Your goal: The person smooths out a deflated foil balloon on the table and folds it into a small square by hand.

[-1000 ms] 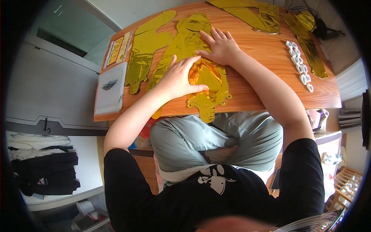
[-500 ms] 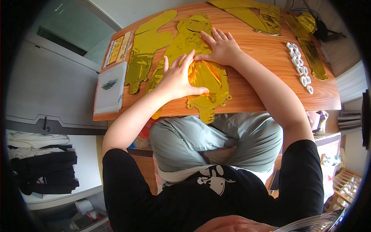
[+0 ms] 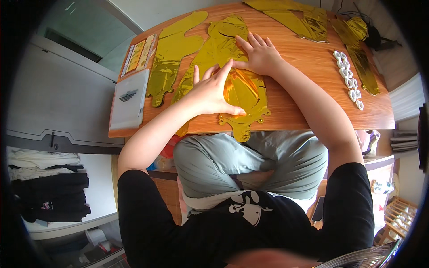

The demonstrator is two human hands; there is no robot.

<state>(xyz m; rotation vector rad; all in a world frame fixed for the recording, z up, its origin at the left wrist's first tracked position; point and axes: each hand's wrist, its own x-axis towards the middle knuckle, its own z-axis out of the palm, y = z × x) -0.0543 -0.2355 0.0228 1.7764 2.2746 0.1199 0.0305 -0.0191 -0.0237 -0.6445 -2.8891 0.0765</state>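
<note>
A flat gold foil balloon point(image 3: 222, 54) lies on the wooden table, its tab end over the front edge. My left hand point(image 3: 213, 95) rests on its near part with thumb and fingers spread. Creased, shiny foil shows beside that hand's palm. Farther off, my right hand point(image 3: 263, 56) lies with fingers stretched out on the same balloon's right edge and the table. The two hands nearly meet where the right thumb comes close to the left fingertips. Neither hand grips anything that shows. Another flat gold foil balloon point(image 3: 175, 50) lies to the left.
More gold foil pieces lie at the far right point(image 3: 292, 18) and the right edge point(image 3: 357, 58). A row of small white rings point(image 3: 348, 78) runs down the table's right side. At left are a clear plastic pouch point(image 3: 128, 102) and printed cards point(image 3: 138, 54).
Both hands keep almost the same spread pose on the foil. The whole view has shifted slightly; the left thumb sits a little lower and farther right on the balloon.
</note>
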